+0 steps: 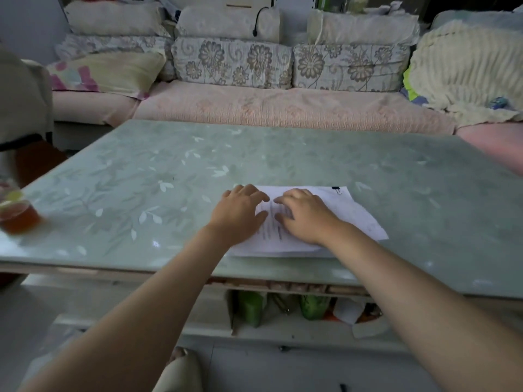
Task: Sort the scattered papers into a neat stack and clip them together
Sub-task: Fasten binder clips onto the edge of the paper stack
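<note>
Pale green glass with a leaf pattern tops the table (283,154), and a sofa (254,106) with flowered cushions runs along its far edge. The papers (353,213) lie close to the near edge, a little right of its middle, gathered into one pile that sits slightly askew to that edge. Both hands rest palm-down on the pile, the left hand (240,215) over its left side and the right hand (304,216) just beside it. The fingers of each are loosely spread and nearly straight, and they grip nothing. A small black clip (336,189) sits at the pile's far right corner.

I judge the sheets light, thin and floppy, and apt to skate on glass this smooth. A flat press pins them, but to square them I would take the pile by two opposite edges and tap it on the table. The clip looks stiff and springy, so I would pinch it by its wire handles.

The hands cover the pile's middle and left edge, so I cannot count the sheets, and the print is too blurred to read. I cannot tell whether the clip bites the corner or only lies on it. At the left edge a cup (19,219) of amber drink is blurred and partly cut off.
</note>
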Demonstrator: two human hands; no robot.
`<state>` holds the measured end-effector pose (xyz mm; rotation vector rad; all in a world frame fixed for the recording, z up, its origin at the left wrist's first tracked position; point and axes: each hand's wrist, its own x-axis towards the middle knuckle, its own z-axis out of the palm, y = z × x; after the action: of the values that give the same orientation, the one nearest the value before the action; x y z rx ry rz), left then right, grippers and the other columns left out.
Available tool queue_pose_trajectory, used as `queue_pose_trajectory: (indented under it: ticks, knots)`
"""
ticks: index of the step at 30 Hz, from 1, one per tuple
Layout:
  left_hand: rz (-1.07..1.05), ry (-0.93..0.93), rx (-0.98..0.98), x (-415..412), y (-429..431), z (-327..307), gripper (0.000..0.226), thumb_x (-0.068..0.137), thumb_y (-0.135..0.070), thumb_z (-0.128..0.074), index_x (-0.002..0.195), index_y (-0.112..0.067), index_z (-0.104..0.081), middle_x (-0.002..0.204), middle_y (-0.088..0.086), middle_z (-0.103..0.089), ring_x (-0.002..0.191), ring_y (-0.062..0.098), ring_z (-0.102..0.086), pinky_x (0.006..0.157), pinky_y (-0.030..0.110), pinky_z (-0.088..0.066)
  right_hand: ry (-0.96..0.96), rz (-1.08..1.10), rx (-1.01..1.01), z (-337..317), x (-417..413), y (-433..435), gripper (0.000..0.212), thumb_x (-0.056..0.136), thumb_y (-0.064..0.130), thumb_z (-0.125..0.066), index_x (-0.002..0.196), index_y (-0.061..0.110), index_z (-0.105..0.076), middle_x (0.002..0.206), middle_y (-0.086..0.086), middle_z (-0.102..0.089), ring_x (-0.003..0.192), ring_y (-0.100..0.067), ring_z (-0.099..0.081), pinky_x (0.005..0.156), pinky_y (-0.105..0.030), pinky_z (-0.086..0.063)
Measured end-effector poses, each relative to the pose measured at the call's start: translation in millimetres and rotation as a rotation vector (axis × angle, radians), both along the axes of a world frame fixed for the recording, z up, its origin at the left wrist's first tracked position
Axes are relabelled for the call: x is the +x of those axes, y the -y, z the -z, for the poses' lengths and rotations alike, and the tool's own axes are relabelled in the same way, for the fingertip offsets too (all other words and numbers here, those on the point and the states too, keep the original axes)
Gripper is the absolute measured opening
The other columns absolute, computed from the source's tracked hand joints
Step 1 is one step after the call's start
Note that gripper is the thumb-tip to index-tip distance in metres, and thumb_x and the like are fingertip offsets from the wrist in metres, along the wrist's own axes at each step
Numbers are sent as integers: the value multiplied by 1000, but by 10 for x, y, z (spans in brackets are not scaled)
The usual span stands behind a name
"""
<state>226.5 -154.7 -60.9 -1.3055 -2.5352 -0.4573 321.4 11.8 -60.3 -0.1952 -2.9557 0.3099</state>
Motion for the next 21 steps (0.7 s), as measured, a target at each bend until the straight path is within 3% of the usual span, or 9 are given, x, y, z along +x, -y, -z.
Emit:
queue_pose_trajectory:
  ticks: [2,5,9,12,15,19,21]
  knots:
    - [56,-20,125,229,108,21,23,85,-27,-61,107,-25,-65,106,-3,-62,100,24,-57,79,34,-42,-126,-28,-65,-34,199,132,32,91,30,-59,121,21,-64,122,-4,-57,118,-23,-49,100,-38,-41]
    - [94,59,209,655,235,43,12,78,-28,-55,86,-23,-63,84,-5,-64,75,21,-59,57,28,-40,-211,-64,-263,-80,639,372,7,87,17,-59,90,16,-66,86,-1,-63,80,-19,-59,71,-38,-51]
    - [238,82,163,1198,336,246,16,74,-31,-46,68,-20,-55,63,-2,-61,55,21,-55,48,23,-31,-118,-70,-331,88,1276,541,11,78,14,-60,67,15,-58,61,0,-60,56,-19,-55,51,-34,-43]
    - [337,47,69,1504,309,477,19,74,-34,-47,70,-21,-60,61,-3,-61,53,20,-56,47,21,-28,118,18,-282,390,1653,502,15,77,26,-58,63,22,-55,62,4,-60,60,-17,-57,54,-32,-43]
    - [429,62,-75,1754,186,721,20,82,-35,-45,77,-23,-61,73,-4,-65,58,19,-57,51,23,-30,316,129,-336,815,1917,324,16,76,36,-55,67,25,-60,71,5,-65,70,-17,-62,63,-38,-52]
    - [363,259,-223,1886,-76,1228,24,87,-37,-50,103,-24,-64,95,-2,-70,85,20,-65,67,28,-49,457,245,-412,1355,2117,13,14,80,33,-57,83,28,-70,93,2,-70,86,-15,-65,77,-35,-57]
    - [285,372,-279,1886,-219,1540,27,87,-40,-52,108,-28,-64,103,-5,-70,96,19,-65,78,28,-51,492,271,-446,1607,2144,-117,20,81,29,-58,94,27,-74,103,5,-71,96,-14,-65,85,-34,-56]
